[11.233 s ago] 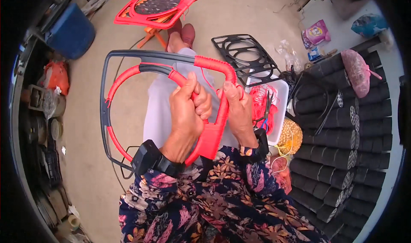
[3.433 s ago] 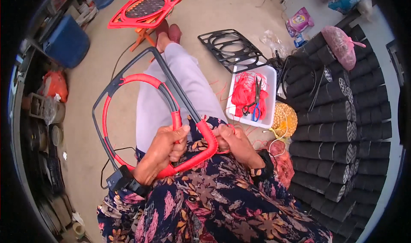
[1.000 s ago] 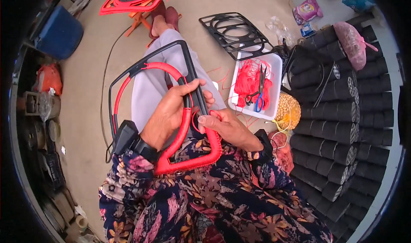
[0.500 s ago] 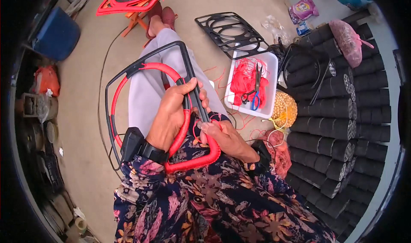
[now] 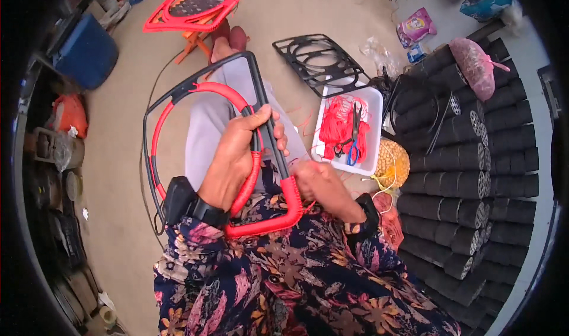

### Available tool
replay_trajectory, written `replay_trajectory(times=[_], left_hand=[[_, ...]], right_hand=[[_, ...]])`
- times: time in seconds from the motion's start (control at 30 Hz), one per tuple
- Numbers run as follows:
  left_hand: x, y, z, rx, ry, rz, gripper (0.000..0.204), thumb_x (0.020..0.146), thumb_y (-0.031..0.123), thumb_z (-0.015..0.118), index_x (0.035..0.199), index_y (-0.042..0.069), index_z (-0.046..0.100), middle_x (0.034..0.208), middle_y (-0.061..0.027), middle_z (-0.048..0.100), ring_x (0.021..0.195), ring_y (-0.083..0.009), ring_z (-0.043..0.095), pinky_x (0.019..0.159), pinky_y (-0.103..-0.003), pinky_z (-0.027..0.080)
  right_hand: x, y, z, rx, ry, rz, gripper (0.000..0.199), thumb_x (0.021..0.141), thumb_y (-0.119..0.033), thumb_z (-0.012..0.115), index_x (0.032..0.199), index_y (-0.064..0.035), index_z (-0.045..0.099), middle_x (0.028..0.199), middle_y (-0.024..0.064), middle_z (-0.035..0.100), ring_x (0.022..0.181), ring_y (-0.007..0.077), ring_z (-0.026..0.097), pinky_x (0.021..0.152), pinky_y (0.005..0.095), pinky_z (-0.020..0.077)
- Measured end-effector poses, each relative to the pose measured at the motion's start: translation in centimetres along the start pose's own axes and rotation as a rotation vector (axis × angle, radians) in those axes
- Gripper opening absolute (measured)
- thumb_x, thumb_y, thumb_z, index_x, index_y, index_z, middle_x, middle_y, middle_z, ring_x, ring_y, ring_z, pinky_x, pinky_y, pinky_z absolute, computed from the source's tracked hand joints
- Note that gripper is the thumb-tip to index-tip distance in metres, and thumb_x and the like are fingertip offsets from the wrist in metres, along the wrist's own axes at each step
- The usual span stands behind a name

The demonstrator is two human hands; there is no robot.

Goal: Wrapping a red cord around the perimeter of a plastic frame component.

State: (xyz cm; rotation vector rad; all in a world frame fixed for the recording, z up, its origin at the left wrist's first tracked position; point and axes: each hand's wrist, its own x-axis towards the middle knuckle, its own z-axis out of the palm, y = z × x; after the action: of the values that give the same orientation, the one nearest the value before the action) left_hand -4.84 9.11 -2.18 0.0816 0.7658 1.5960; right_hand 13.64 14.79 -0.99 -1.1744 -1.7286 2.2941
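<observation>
My left hand (image 5: 243, 146) is closed around a black frame (image 5: 258, 78) with rounded corners and an inner ring. It grips the straight side bar and the ring together where they meet. Red cord wrapping (image 5: 267, 224) covers the frame's near corner and part of the side bar, and red also covers stretches of the ring. Beside the upper end of that wrapping, my right hand (image 5: 323, 185) is curled closed on a thin red cord; its fingertips are blurred. A loose red strand shows just below it. The frame rests over my lap.
A white tray (image 5: 372, 125) at the right holds red cord (image 5: 339, 128) and scissors (image 5: 355, 134). A bare black frame (image 5: 323, 63) leans on its far edge. Black rolls (image 5: 444, 182) are stacked at the right. A red-wrapped frame (image 5: 201, 4) sits on a wooden stand ahead.
My right hand has moved off the side bar, outward to the right. Red wrapping now shows where its fingers were. My left hand keeps its grip; the view has shifted slightly.
</observation>
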Motion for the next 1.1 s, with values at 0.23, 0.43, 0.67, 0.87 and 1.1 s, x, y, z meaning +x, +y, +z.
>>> replay_trajectory(times=[0.23,0.43,0.67,0.87,1.1], left_hand=[[-1.1,4.1,1.2,0.214,0.032,0.173,0.025,0.093,0.028,0.057,0.094,0.003,0.054,0.07,-0.0097,0.06,0.057,-0.0237,0.061,0.056,-0.039,0.053],[-0.5,5.8,0.4,0.191,0.078,0.217,0.022,0.09,0.025,0.062,0.091,0.004,0.055,0.071,-0.013,0.064,0.059,-0.0243,0.066,0.055,-0.038,0.056],[0.2,7.1,3.7,0.26,-0.003,0.255,0.02,0.089,0.022,0.064,0.086,0.004,0.057,0.07,-0.0129,0.064,0.058,-0.0232,0.065,0.053,-0.034,0.055],[1.2,8.0,7.3,0.385,0.049,0.417,0.022,0.087,0.026,0.065,0.079,0.008,0.056,0.061,-0.0035,0.057,0.044,-0.0126,0.051,0.045,-0.026,0.044],[-0.1,9.2,11.8,0.486,-0.111,0.48,0.026,0.09,0.03,0.06,0.085,0.006,0.055,0.05,-0.001,0.045,0.036,-0.0093,0.036,0.034,-0.023,0.028]], right_hand=[[1.6,-1.9,-4.5,0.268,-0.038,-0.218,0.019,0.097,-0.023,0.049,0.097,-0.005,0.055,0.06,-0.0096,0.032,0.047,0.0011,0.027,0.042,0.019,0.02],[1.7,-4.2,-4.9,0.084,-0.041,-0.324,0.022,0.097,-0.022,0.049,0.105,-0.0023,0.057,0.06,-0.0106,0.031,0.048,0.0008,0.025,0.042,0.0198,0.0187],[2.3,-7.6,-1.8,0.063,-0.153,-0.393,0.025,0.096,-0.023,0.052,0.106,-0.0014,0.059,0.063,-0.0113,0.034,0.051,-0.0004,0.027,0.045,0.0185,0.0201],[1.7,-9.4,-0.4,-0.054,-0.176,-0.459,0.029,0.093,-0.025,0.061,0.105,0.0006,0.062,0.088,-0.0025,0.059,0.078,0.0044,0.051,0.068,0.0206,0.0441],[-0.1,-11.3,-0.4,-0.01,-0.226,-0.52,0.026,0.093,-0.022,0.06,0.102,0.0025,0.062,0.095,0.0028,0.064,0.088,0.0082,0.057,0.081,0.0245,0.0474]])
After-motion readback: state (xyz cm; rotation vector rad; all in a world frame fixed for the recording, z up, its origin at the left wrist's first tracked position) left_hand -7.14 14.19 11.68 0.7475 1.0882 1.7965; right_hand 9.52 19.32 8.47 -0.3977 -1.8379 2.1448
